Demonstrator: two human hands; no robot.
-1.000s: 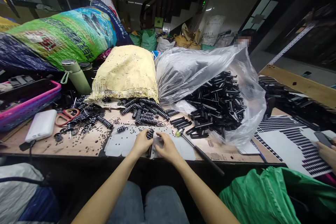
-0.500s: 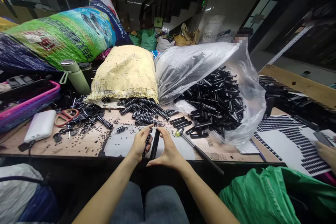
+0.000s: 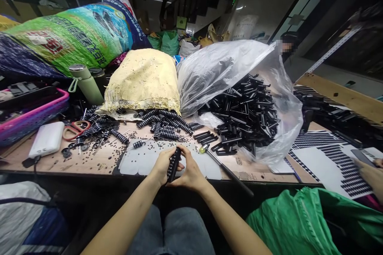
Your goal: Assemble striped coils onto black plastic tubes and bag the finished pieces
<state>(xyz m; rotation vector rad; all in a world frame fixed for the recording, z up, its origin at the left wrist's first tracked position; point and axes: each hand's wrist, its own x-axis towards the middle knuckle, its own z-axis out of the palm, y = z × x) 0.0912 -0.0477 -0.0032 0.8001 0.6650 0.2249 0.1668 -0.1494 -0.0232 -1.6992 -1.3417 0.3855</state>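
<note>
Close to the table's front edge, my left hand (image 3: 163, 166) grips a black ribbed roller with small white marks (image 3: 172, 167). My right hand (image 3: 191, 171) holds a black strip-like holder (image 3: 177, 158) by its two ends, between thumb and fingers, right against the roller. Both hands meet above a pale plastic sheet (image 3: 137, 162). Behind them lies a pile of similar rollers (image 3: 167, 127) at the mouth of a yellow sack (image 3: 143, 79). A heap of black holders (image 3: 245, 115) spills from a clear plastic bag (image 3: 206, 71).
A hammer (image 3: 229, 170) lies right of my hands. On the left are scissors (image 3: 76, 130), a white power bank (image 3: 47, 139), a pink basket (image 3: 38, 111) and a green bottle (image 3: 86, 83). Another person's hand (image 3: 371, 173) shows at the far right, by printed sheets (image 3: 332, 159).
The roller in my left hand and the black holder in my right hand have come together. They were slightly apart before.
</note>
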